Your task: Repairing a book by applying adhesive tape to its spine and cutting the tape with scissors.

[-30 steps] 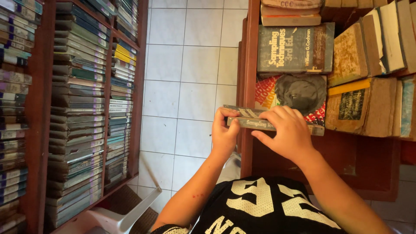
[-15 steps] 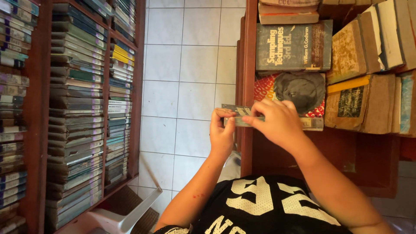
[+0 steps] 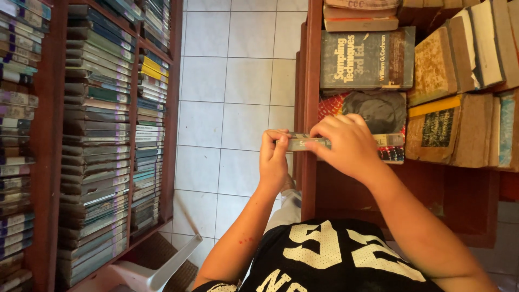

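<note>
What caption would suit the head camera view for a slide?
Both hands, left hand and right hand, grip a thin book in front of a wooden shelf of worn books.

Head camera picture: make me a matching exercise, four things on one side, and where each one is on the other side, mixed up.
Things:
1. thin book
2. dark green book
3. white plastic chair
4. tiled floor

Places:
A. between the two bookcases
B. held in both hands
C. lower left, in front of the left bookcase
D. face up on the right shelf, above the hands

Pairs: 1-B, 2-D, 3-C, 4-A
</note>
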